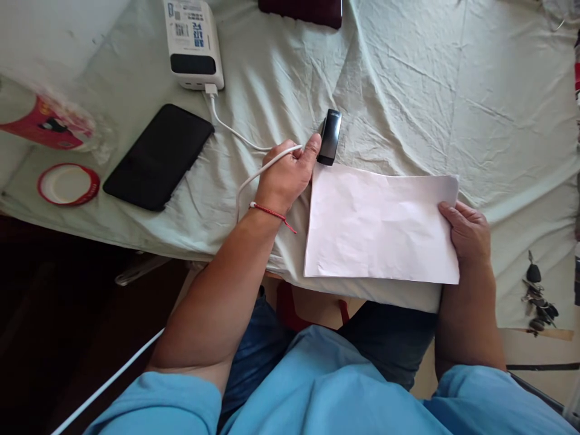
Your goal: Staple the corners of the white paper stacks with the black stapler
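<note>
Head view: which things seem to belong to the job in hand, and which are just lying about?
In the job, apparently:
paper, held by the right hand
black tool, at the left hand and the paper's corner

Lying about, apparently:
power bank
cable, crossing the left hand
black slab
red ring
packet
keys
dark red item

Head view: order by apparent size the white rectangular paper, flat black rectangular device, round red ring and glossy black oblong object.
1. White rectangular paper, clearly largest
2. Flat black rectangular device
3. Round red ring
4. Glossy black oblong object, smallest
</note>
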